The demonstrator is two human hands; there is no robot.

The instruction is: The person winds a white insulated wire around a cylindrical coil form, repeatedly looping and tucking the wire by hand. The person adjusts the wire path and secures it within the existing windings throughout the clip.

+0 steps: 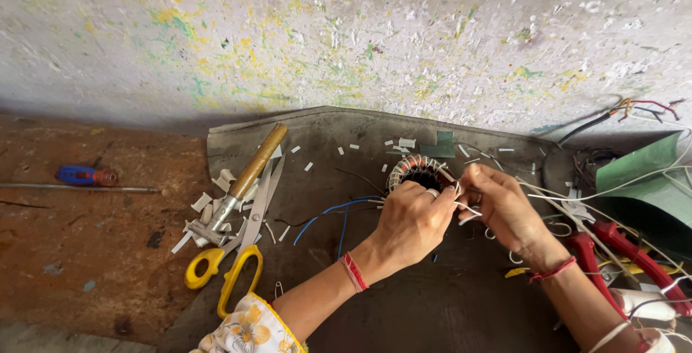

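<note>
A round motor stator (417,170) with copper windings and white insulation lies on a dark grey mat (324,144). My left hand (412,223) rests against its near side, fingers pinched on thin white sleeving (467,210) by the winding. My right hand (504,205) is just right of it, its fingers pinching the same white strands. Blue wires (333,212) trail from the stator to the left. Both wrists wear red thread bands.
Yellow-handled scissors (238,263) and a wooden-handled tool (244,180) lie left on the mat among white paper scraps. A blue-handled screwdriver (86,175) lies on the brown bench. Red-handled pliers (620,248), green sheet (649,176) and loose wires crowd the right. A paint-flecked wall stands behind.
</note>
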